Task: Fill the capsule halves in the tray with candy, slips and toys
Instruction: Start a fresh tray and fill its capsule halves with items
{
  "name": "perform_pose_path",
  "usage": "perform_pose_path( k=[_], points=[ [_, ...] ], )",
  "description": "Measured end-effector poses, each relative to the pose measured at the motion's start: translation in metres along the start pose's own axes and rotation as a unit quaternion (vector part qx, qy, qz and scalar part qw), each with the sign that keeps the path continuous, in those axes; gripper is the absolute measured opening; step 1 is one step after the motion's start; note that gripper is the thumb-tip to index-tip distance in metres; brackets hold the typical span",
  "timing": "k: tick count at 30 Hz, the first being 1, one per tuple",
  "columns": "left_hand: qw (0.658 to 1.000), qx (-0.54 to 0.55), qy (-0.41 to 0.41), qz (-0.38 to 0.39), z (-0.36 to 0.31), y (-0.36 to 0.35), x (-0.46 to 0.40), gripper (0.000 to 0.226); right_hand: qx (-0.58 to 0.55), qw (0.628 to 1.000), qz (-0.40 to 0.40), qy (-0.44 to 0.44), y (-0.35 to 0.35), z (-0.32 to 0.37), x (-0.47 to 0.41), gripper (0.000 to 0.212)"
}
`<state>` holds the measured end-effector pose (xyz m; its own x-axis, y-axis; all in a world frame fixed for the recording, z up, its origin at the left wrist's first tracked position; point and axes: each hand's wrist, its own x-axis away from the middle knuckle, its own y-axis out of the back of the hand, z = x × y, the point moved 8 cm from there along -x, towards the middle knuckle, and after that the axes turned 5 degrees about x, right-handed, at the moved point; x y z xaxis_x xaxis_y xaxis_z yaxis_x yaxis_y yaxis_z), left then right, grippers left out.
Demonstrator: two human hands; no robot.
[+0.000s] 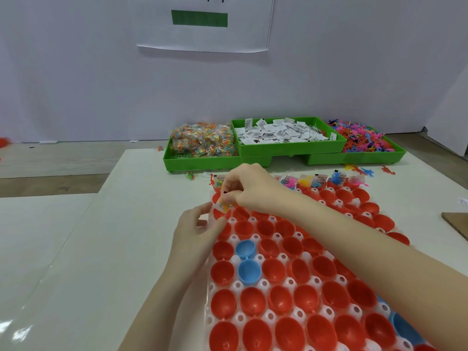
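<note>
A white plastic tray (263,283) holds several red capsule halves (254,301) and a few blue ones (249,271). The far row (319,181) carries candy, slips and toys. Both hands work at the tray's far left corner. My right hand (249,188) pinches a small candy packet with a paper slip (224,205) over a red half there. My left hand (196,230) sits just below it, its fingertips pinching the same packet's lower edge. Behind stand three green bins: candy packets (202,143), white slips (281,133) and coloured toys (362,138).
The tray lies on a pale table (141,224) covered with glossy film. A few loose toys (359,171) lie in front of the bins. A cardboard corner (455,224) shows at the right edge. A white wall with a paper sheet stands behind.
</note>
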<state>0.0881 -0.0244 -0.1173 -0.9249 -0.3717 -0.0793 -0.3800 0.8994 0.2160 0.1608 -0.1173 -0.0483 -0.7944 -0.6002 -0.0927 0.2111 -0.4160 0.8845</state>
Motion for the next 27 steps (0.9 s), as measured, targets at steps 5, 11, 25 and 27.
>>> perform_pose_path(
  k=[5,11,25,27],
  points=[
    [1.000,-0.018,-0.010,0.003,0.002,-0.001,-0.001,0.039,0.030,0.999,0.021,0.028,-0.011,0.004,0.002,0.009],
    [0.999,-0.024,-0.026,-0.006,0.003,0.000,-0.003,0.040,0.163,0.982,0.044,0.089,-0.026,0.015,0.004,0.016],
    [0.988,-0.119,-0.089,-0.042,-0.005,0.005,-0.002,0.038,0.166,0.984,-0.046,0.048,-0.003,0.004,0.004,0.032],
    [0.986,-0.130,-0.096,-0.046,-0.006,0.005,-0.001,0.037,0.122,0.991,-0.048,0.030,0.001,0.000,0.005,0.031]
  ],
)
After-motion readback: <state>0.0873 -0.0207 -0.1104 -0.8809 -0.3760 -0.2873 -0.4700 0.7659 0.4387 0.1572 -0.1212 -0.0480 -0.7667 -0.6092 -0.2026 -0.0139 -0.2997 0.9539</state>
